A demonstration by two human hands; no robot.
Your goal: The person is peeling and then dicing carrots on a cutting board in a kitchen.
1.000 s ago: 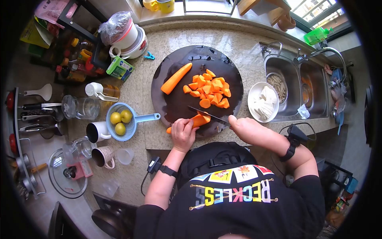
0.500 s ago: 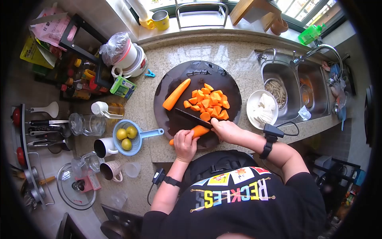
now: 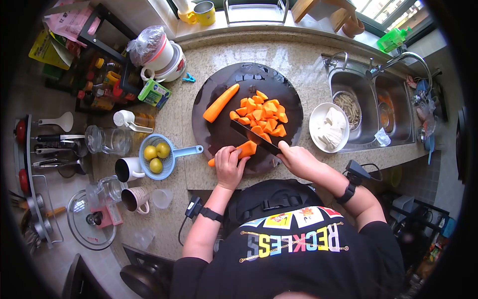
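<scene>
The knife had shifted toward three o'clock, nearing the cut pieces; my right hand clenched it, my left hand pinched the carrot, mid-slicing; another cut called for tucked fingertips.

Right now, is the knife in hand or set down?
In hand: the right hand grips the knife, its blade over the dark board beside the carrot that the left hand holds.

On the counter, three yellow-green fruits are sitting inside the blue strainer, and I am seeing two mugs (one is white, the other pinkish) resting near it. A blue clip is lying near the green box. By the window, a yellow mug is standing, and a green bottle is standing behind the sink.
</scene>
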